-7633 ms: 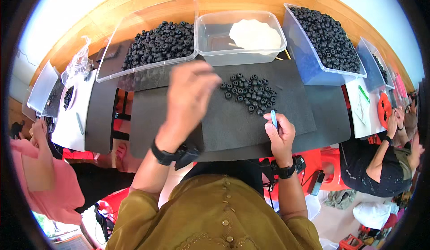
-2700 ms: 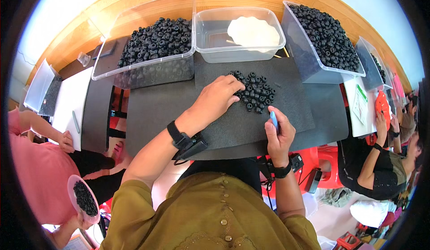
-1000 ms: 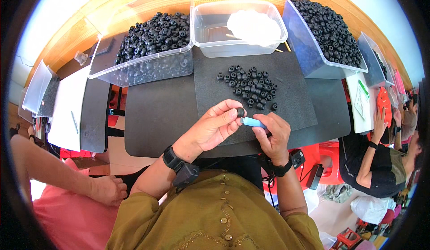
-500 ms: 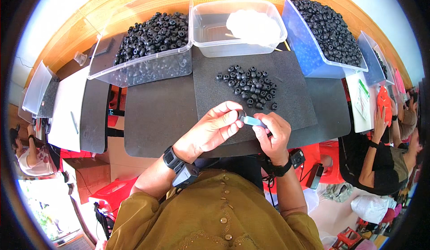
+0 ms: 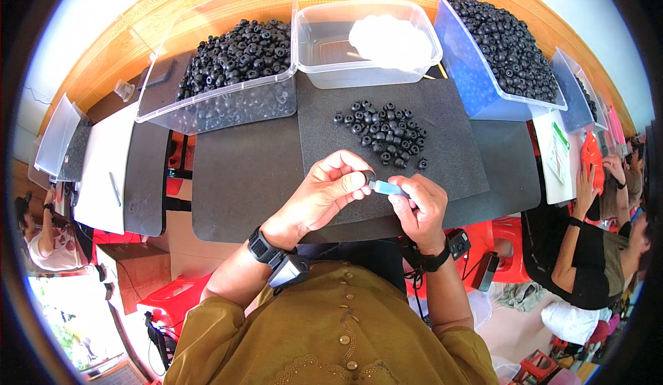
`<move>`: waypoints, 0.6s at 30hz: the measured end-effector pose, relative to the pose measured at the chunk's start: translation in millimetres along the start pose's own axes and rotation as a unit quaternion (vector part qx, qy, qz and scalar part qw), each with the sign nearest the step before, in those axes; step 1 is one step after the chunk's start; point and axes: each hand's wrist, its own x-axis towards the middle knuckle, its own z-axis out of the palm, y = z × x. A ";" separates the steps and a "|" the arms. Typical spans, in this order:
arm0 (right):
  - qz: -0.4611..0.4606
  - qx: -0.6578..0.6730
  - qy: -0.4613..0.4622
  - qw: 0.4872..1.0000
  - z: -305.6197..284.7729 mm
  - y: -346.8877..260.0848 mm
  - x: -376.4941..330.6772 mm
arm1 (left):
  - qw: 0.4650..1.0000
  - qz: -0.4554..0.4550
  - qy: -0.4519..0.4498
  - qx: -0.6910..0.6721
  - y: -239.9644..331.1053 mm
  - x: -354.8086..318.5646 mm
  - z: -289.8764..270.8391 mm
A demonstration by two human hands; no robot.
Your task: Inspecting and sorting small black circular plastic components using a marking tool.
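Note:
My left hand (image 5: 336, 188) pinches one small black bead-like part (image 5: 370, 177) between thumb and fingertips, above the near part of the black mat. In my right hand (image 5: 423, 209) is a small hand tool with a light blue body (image 5: 388, 188); fingers wrap its back end. Its short, paler tip meets the black part, though its exact shape is too small to tell. Just beyond my hands lies a loose pile of round black parts (image 5: 394, 133) with holes, spread on the black mat (image 5: 449, 150).
At the back left stands a clear bin (image 5: 217, 114) of black parts, with a clear tub (image 5: 366, 76) holding white material beside it. Another full bin (image 5: 476, 84) stands at the right. A co-worker's hand (image 5: 585, 188) holds something red at the far right.
Both hands have shifted very slightly, still holding the part and the tool together. The pile looks the same. At the far right, a co-worker's arms have moved.

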 end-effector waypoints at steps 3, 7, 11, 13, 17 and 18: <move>-0.001 0.000 -0.001 1.000 0.2 -1.0 0.8 | 1.000 0.008 -0.007 0.014 0.4 0.1 -2.0; 0.002 0.006 -0.005 1.000 -0.1 -0.8 0.6 | 1.000 0.006 -0.012 0.003 0.0 0.1 -0.7; 0.039 -0.003 0.034 0.999 0.2 1.4 -0.6 | 0.999 -0.002 -0.009 -0.042 0.2 -2.9 6.5; 0.174 0.061 0.127 0.975 1.6 7.6 0.3 | 0.992 -0.052 -0.112 0.001 0.8 -9.7 16.2; 0.151 0.077 0.130 0.977 0.8 12.5 -5.2 | 0.998 -0.034 -0.033 -0.044 -6.5 -3.8 13.5; 0.151 0.101 0.125 0.975 0.2 12.9 -6.5 | 0.998 -0.037 -0.023 -0.051 -5.2 -3.5 11.3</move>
